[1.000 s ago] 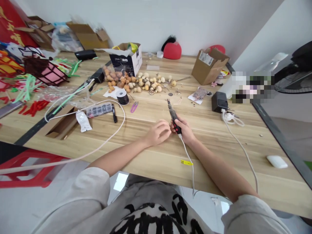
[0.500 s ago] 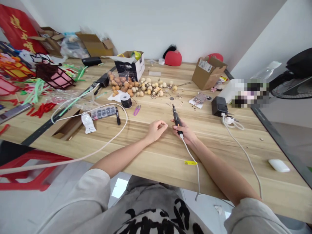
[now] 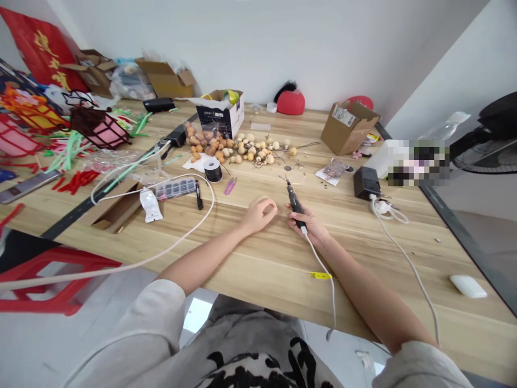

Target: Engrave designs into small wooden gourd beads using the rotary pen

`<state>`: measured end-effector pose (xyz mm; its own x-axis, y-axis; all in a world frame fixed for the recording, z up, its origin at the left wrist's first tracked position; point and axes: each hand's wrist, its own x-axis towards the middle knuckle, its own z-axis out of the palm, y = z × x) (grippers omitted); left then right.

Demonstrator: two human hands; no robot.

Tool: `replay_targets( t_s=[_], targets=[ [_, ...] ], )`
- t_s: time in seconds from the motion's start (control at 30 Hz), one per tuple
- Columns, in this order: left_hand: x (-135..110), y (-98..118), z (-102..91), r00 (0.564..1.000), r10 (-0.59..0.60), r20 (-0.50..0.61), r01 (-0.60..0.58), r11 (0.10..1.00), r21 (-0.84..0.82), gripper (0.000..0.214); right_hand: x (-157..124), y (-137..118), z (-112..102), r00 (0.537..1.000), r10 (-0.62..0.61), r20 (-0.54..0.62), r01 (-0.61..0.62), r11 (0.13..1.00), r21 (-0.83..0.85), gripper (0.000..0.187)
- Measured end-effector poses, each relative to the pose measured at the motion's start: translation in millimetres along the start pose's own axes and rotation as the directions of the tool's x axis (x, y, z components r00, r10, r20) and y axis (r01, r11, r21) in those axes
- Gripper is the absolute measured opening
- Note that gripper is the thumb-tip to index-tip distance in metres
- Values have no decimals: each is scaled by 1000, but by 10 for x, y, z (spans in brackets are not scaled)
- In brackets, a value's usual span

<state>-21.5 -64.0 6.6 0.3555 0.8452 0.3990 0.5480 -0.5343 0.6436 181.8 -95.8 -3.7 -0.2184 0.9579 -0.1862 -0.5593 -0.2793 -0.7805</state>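
Red pipe-cleaner strips (image 3: 76, 182) lie toward the far left of the pale wooden table (image 3: 226, 258), below a pink lantern with dark trim (image 3: 99, 134). Further right, a thick white cable (image 3: 212, 202) loops around a clear compartment box (image 3: 175, 188) and a black marker (image 3: 198, 195). Beyond them sit a spool of black cord (image 3: 212, 171), purple snips (image 3: 230, 186) and a heap of small dried gourds (image 3: 250, 148). The left hand (image 3: 260, 214) rests on the table, its fingers loosely curled and gripping nothing. Just beside it, the right hand (image 3: 307, 223) has its fingers clenched around a black rotary tool (image 3: 295, 207), tip angled forward toward the gourds, its white cord (image 3: 321, 264) running over the table edge. Further right sit a black power adapter (image 3: 367, 182) and a white mouse (image 3: 467, 286).
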Motion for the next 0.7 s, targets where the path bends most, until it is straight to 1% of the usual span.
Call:
replay_targets(
  t_s=[0.03,0.07,0.1,0.13,0.2,0.27,0.3,0.33,0.43,0.5,0.57,0.63,0.7],
  targets=[
    [93,-114,-64,1000,26,-3,-25,992,123,19,2,-5,-2,1000,9,0,-9,1000,8,43],
    [189,-230,-128,999,-12,-45,23,969,246,21,3,-10,-4,1000,16,0,-16,1000,16,42],
    [278,-338,-185,988,-86,-131,127,929,348,25,4,-15,-5,1000,23,1,-23,999,23,41],
    [354,-430,-231,970,-150,-193,219,883,416,32,4,-20,-6,1000,29,2,-29,999,30,41],
    [452,-552,-282,954,-219,-204,293,817,496,43,3,-29,-5,999,40,7,-40,998,40,41],
    [478,-600,-293,922,-310,-234,387,769,509,43,0,-37,-3,999,49,14,-50,998,46,40],
    [472,-607,-294,904,-364,-226,428,755,497,40,-1,-41,-1,998,53,17,-54,997,48,40],
    [460,-608,-297,901,-382,-206,433,755,492,37,-2,-43,1,998,57,19,-58,997,50,41],
    [421,-600,-324,926,-356,-125,371,796,478,34,-3,-49,2,997,69,24,-70,996,53,42],
    [410,-587,-344,938,-331,-100,337,816,469,34,-3,-50,-3,997,78,26,-79,995,55,43],
    [412,-566,-357,927,-346,-143,371,797,478,33,-3,-50,-14,996,87,27,-88,994,58,43],
    [417,-545,-365,888,-406,-214,456,733,504,35,-2,-50,-29,995,94,31,-96,994,58,41],
    [421,-529,-377,861,-456,-227,501,678,538,37,2,-50,-44,994,97,44,-99,994,54,41]
  ],
)
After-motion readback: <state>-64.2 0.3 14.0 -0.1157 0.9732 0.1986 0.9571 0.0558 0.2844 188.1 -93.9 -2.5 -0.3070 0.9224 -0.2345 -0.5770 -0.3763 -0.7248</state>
